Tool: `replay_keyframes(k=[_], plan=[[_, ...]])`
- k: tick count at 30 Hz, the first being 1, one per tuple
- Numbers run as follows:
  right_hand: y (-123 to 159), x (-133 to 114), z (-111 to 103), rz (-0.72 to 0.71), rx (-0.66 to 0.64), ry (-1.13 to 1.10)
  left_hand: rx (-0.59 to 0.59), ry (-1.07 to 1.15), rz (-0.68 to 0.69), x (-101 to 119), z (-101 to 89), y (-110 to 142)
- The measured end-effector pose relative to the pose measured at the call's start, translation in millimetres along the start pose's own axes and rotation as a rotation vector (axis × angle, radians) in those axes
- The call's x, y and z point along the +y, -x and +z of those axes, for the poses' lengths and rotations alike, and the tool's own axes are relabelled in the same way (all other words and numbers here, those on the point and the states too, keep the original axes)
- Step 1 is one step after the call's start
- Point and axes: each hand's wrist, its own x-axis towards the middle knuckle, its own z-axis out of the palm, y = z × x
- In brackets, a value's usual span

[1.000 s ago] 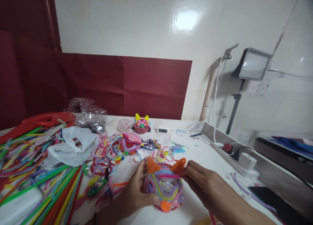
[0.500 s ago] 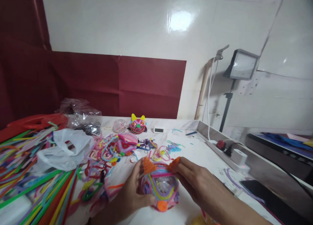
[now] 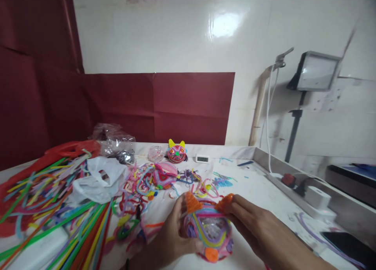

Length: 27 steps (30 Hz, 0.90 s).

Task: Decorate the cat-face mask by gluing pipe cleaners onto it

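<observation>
Head view: left hand (image 3: 175,238) closed round the cat (image 3: 216,242), right hand (image 3: 251,219), its grip unclear, had moved over one ear (image 3: 223,204), seemingly seating the strip (image 3: 210,215).

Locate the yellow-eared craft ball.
In the head view, the yellow-eared craft ball sits at the back of the white table, between the clear ball, left, and the digital display, right.

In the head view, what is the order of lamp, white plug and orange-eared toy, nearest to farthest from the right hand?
From the right hand:
1. Orange-eared toy, at its fingertips
2. White plug, right side
3. Lamp, beyond the table
</observation>
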Motion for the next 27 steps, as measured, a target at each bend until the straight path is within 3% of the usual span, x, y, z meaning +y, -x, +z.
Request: replay_keyframes(k=[15,27], plan=[[2.8,1.2,-1.7,0.030,-0.026,-0.060,-0.022,-0.006,0.046,1.2,0.9,-1.2],[9.0,-1.6,-4.6,0.054,-0.001,-0.111,0.012,0.003,-0.033,6.8,3.2,0.7]])
